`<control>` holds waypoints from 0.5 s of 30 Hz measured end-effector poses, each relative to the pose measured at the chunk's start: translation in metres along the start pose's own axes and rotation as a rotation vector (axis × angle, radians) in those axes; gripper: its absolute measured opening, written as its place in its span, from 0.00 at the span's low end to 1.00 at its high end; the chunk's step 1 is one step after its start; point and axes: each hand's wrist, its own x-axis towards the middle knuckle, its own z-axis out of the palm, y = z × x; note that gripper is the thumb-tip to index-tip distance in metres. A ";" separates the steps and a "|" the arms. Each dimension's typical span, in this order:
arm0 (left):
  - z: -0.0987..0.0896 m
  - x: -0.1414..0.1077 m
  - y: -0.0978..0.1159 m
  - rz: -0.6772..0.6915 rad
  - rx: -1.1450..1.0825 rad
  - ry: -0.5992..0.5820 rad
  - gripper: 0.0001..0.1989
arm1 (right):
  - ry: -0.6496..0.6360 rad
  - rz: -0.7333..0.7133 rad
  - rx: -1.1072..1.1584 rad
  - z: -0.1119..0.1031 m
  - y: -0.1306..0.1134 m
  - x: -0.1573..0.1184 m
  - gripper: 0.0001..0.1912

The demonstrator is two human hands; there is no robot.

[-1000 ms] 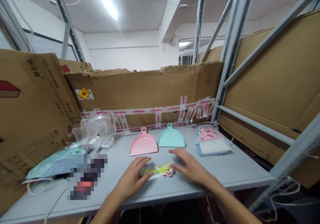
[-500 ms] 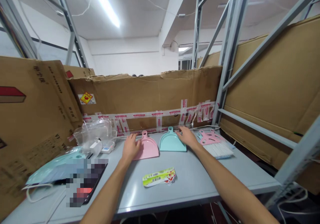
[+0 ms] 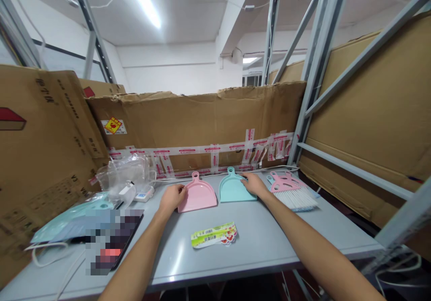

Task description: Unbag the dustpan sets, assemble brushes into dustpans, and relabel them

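Observation:
A pink dustpan (image 3: pixel 199 196) lies on the grey table (image 3: pixel 175 265), its ringed handle toward the cardboard at the back. My left hand (image 3: pixel 172 198) is closed at its left edge, fingertips on the rim. To its right lies a teal dustpan (image 3: pixel 237 190), a small gap between the two. My right hand (image 3: pixel 253 184) touches the teal pan's right edge with fingers closed on it. In front of the pans is a green and white printed label card (image 3: pixel 214 235). Brushes with pink tops and white bristles (image 3: pixel 292 193) lie right of my right hand.
Clear plastic bags (image 3: pixel 129 175), a small white device (image 3: pixel 144 194), teal packages (image 3: pixel 74 220) and a dark phone-like item (image 3: pixel 124 242) sit on the left. Cardboard (image 3: pixel 188 121) stands behind the table; a metal rack post (image 3: pixel 311 67) rises at the right.
The teal dustpan has shifted slightly right with my right hand. My left hand has moved outward to the pink pan's left edge. The camera view has shifted slightly.

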 end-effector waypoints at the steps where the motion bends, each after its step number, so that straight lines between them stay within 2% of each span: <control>1: 0.001 0.000 0.002 0.003 -0.015 0.001 0.20 | 0.003 0.009 -0.003 -0.003 0.004 0.000 0.20; 8: 0.010 -0.003 0.015 0.020 -0.140 0.006 0.22 | 0.020 0.045 -0.002 -0.014 0.026 0.002 0.20; 12: 0.011 -0.003 0.017 0.025 -0.192 -0.002 0.20 | 0.030 0.066 0.005 -0.012 0.026 0.003 0.20; 15: 0.011 -0.002 0.017 0.040 -0.203 0.009 0.19 | 0.056 0.071 0.019 -0.019 0.023 0.005 0.22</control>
